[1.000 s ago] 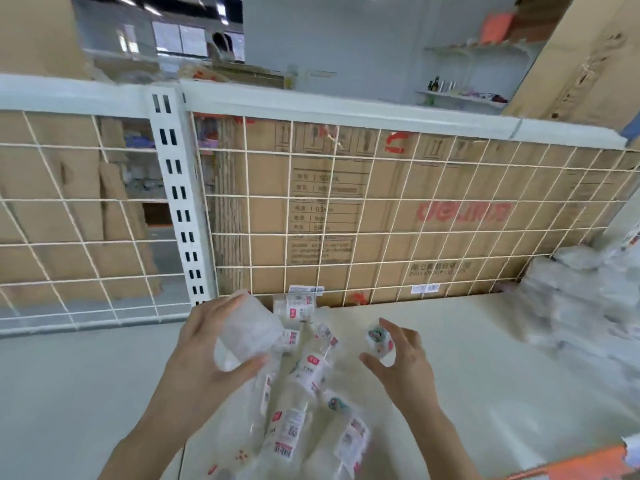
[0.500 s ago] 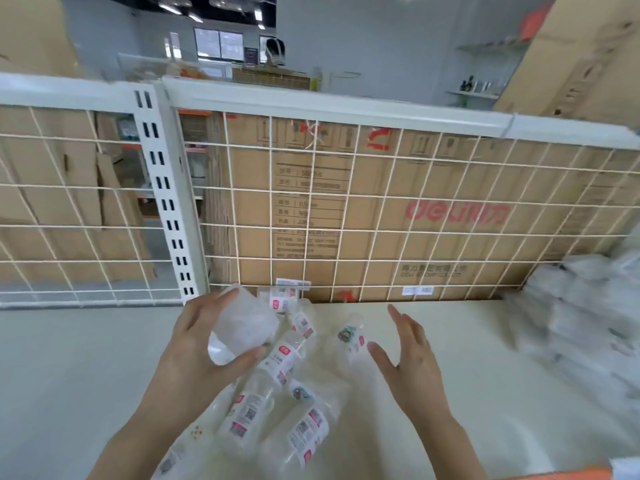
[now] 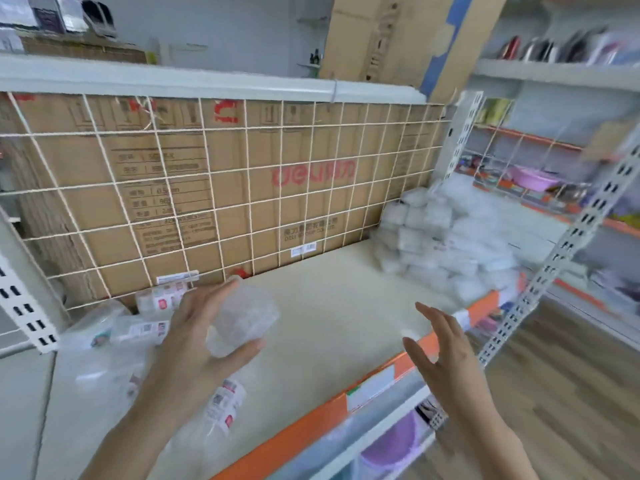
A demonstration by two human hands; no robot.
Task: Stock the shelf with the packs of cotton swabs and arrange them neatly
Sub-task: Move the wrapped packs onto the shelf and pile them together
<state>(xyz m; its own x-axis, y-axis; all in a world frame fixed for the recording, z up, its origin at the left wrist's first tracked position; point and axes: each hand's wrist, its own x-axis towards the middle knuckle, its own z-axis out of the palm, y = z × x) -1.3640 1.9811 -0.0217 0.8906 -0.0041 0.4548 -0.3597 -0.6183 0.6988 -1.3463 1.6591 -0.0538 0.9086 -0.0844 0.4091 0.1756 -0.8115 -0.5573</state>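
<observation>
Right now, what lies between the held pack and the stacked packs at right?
Only bare shelf runs from the held pack to the stacked packs, in the head view.

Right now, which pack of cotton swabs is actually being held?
The clear pack gripped in the left hand, raised over the shelf. The loose packs lie at its left end and the stacked packs sit at its right end.

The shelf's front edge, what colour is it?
The front edge is orange; the head view, the only one, shows it.
</observation>
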